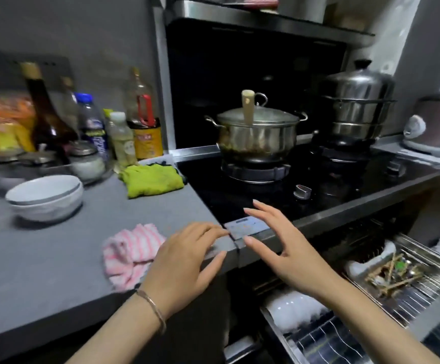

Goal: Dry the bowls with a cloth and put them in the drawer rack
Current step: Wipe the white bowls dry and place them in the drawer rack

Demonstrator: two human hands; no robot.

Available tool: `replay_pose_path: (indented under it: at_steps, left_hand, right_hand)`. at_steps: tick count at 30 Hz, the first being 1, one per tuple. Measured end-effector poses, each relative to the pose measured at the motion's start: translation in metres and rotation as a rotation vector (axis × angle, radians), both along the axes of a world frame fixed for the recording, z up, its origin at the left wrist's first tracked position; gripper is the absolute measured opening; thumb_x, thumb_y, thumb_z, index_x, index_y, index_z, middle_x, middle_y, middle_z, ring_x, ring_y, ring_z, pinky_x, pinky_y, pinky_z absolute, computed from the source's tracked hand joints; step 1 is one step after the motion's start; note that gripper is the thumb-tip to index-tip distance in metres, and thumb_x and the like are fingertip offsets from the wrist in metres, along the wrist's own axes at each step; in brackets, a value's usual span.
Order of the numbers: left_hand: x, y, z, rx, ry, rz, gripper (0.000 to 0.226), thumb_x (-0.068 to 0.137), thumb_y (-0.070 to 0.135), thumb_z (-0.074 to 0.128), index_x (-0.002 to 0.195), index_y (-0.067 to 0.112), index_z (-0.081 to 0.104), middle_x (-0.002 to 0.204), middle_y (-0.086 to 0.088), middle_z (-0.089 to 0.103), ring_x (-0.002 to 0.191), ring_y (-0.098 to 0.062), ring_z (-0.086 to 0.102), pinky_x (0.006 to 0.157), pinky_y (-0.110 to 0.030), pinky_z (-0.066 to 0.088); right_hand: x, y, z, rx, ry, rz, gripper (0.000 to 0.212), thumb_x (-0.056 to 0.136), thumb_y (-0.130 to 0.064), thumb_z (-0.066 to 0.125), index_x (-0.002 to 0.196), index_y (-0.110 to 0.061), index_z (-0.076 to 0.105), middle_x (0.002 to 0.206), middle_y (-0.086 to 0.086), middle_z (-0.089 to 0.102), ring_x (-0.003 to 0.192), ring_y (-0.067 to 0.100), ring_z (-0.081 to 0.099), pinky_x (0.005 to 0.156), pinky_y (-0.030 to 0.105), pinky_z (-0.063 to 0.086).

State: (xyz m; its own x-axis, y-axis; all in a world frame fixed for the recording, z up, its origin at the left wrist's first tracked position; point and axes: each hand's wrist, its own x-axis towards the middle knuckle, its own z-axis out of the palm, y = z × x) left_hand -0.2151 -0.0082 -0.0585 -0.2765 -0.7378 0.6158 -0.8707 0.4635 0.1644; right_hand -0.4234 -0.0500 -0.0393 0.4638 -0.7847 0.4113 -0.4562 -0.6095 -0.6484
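Both hands empty, fingers spread. Left hand [184, 261] at the edge of the grey surface [55, 271], right hand [284, 248] beside it. Crumpled pink-and-white striped cloth [129, 250] just left of left hand. Two stacked white ceramic bowls [45, 198] farther left and beyond, so left hand is nearer. Steel wire drawer rack [326, 340] below right hand.

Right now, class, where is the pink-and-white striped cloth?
In the head view, the pink-and-white striped cloth lies left of centre on the grey countertop, beside the left hand, nearer the camera than the stacked white bowls.
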Motion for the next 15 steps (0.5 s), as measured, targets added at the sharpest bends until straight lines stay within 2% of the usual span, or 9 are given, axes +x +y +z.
replay_pose_path:
  at_steps: [3,7,9,12,15]
  left_hand:
    - [0.058,0.027,0.008,0.013,-0.002,0.133,0.031,0.089,0.041,0.048,0.108,0.025,0.065,0.11,0.009,0.066,0.1,-0.009,0.059,0.083,-0.018,0.039]
    - [0.121,0.06,0.015,0.042,0.02,0.283,0.031,0.087,0.046,0.046,0.106,0.03,0.065,0.107,0.014,0.065,0.098,-0.008,0.06,0.078,-0.02,0.046]
    - [0.141,0.071,0.018,0.04,0.013,0.329,0.034,0.086,0.051,0.046,0.106,0.031,0.065,0.104,0.015,0.065,0.098,-0.007,0.059,0.077,-0.018,0.045]
    - [0.155,0.081,0.025,0.097,0.094,0.383,0.047,0.081,0.064,0.04,0.11,0.034,0.064,0.11,0.017,0.064,0.104,-0.004,0.056,0.083,-0.022,0.046]
    - [0.158,0.079,0.026,0.19,0.174,0.377,0.062,0.075,0.071,0.032,0.117,0.037,0.061,0.12,0.018,0.06,0.114,-0.002,0.051,0.091,-0.02,0.04]
  right_hand:
    - [0.055,0.006,0.007,-0.031,0.065,0.127,0.054,0.083,-0.056,0.055,0.134,-0.042,0.043,0.148,-0.028,0.026,0.135,-0.012,0.024,0.11,0.016,0.022]
    - [0.116,0.01,0.011,-0.056,0.157,0.248,0.046,0.088,-0.045,0.061,0.131,-0.036,0.049,0.145,-0.02,0.034,0.134,-0.008,0.027,0.109,0.011,0.018]
    - [0.137,0.009,0.013,-0.057,0.204,0.309,0.044,0.087,-0.043,0.064,0.128,-0.032,0.053,0.139,-0.016,0.043,0.129,-0.005,0.036,0.108,0.014,0.025]
    - [0.158,0.005,0.013,-0.136,0.327,0.346,0.034,0.081,-0.036,0.072,0.112,-0.024,0.065,0.126,-0.007,0.058,0.117,0.007,0.051,0.101,0.027,0.038]
    - [0.166,0.003,0.013,-0.145,0.372,0.313,0.02,0.078,-0.032,0.072,0.097,-0.026,0.07,0.115,-0.009,0.065,0.109,0.007,0.058,0.093,0.027,0.043]
